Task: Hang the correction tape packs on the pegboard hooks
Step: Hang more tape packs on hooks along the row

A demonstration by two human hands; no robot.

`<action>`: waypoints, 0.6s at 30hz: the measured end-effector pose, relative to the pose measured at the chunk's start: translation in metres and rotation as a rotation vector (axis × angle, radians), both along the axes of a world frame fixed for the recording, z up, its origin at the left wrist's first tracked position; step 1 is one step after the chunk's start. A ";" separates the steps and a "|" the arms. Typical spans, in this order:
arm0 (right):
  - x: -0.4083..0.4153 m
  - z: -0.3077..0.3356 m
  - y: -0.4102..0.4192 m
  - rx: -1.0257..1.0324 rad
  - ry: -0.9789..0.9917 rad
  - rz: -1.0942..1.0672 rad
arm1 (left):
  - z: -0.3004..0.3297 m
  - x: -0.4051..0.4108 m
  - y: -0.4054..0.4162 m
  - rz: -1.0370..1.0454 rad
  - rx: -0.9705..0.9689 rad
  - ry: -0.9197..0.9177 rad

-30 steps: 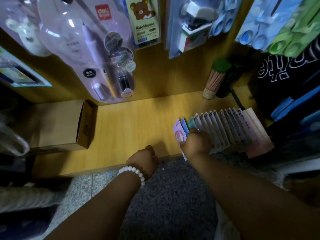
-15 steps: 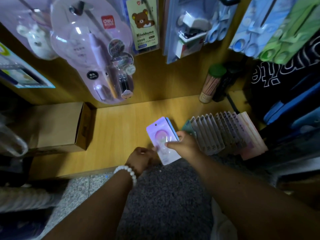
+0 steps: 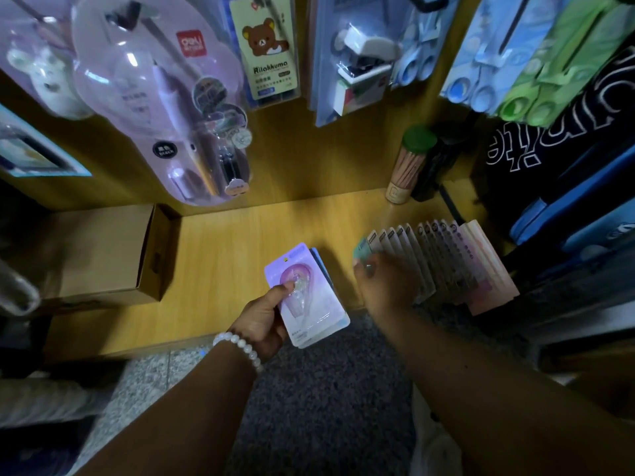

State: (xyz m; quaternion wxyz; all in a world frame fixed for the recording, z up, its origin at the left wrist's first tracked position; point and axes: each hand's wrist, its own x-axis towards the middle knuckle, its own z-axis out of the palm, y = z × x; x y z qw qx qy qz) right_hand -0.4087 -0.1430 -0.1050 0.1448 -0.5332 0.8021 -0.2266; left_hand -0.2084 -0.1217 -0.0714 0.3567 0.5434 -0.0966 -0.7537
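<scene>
Left hand (image 3: 263, 324): thumb and fingers pinch a purple card-backed correction tape pack (image 3: 307, 297) by its left edge; thumb lies on the clear blister. A white bead bracelet (image 3: 237, 345) sits on the wrist.
Held pack: tilted, hang-hole end away from the person, above the front edge of the yellow wooden shelf (image 3: 223, 255). A blue-edged second pack (image 3: 323, 266) shows just behind it, in the same grip.
Right hand (image 3: 385, 286): rests on the near end of a fanned row of correction tape packs (image 3: 443, 262); fingers curled onto the foremost green pack (image 3: 360, 250). Whether that pack is pinched cannot be told.
Fanned row: stands on edge on the shelf, leaning right, pale card backs overlapping; pinker cards at the far right end.
Brown cardboard box (image 3: 99, 252): lies on the left of the shelf, one end flap open toward the centre; contents not visible.
Green-lidded clear cylinder (image 3: 410, 163): stands tilted at the back of the shelf, filled with thin pale sticks.
Back panel: large lilac blister pack of pen and refills (image 3: 161, 108) hangs at the upper left; a bear-printed yellow card pack (image 3: 266, 49) beside it; a blister pack with a white stapler (image 3: 357, 60) to the right; blue and green scissor packs (image 3: 536, 53) at the far right.
Floor (image 3: 326, 389): grey speckled, below the shelf edge.
</scene>
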 end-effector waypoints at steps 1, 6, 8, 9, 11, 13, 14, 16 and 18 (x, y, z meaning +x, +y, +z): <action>-0.001 -0.002 -0.001 -0.021 0.096 -0.083 | 0.000 -0.001 0.000 -0.009 0.012 0.034; -0.011 -0.006 0.000 0.229 0.338 -0.082 | -0.002 -0.001 -0.004 -0.009 0.006 0.128; -0.011 -0.009 0.000 0.279 0.359 -0.041 | -0.003 0.000 -0.004 0.005 0.009 0.112; -0.010 -0.010 0.000 0.298 0.362 -0.029 | -0.002 0.001 -0.003 0.014 0.016 0.106; -0.006 -0.009 -0.001 0.318 0.345 -0.023 | -0.004 0.002 -0.003 0.046 0.012 0.101; -0.002 -0.001 -0.002 0.268 0.333 -0.021 | -0.004 0.003 -0.001 0.078 -0.007 0.066; 0.000 0.004 -0.003 0.224 0.303 -0.019 | -0.004 0.004 -0.001 0.093 -0.016 0.035; 0.006 0.017 -0.003 0.132 0.227 -0.007 | -0.002 0.006 -0.001 0.119 -0.027 -0.012; 0.013 0.034 -0.002 0.101 0.136 0.007 | 0.002 0.008 0.000 0.135 -0.040 -0.036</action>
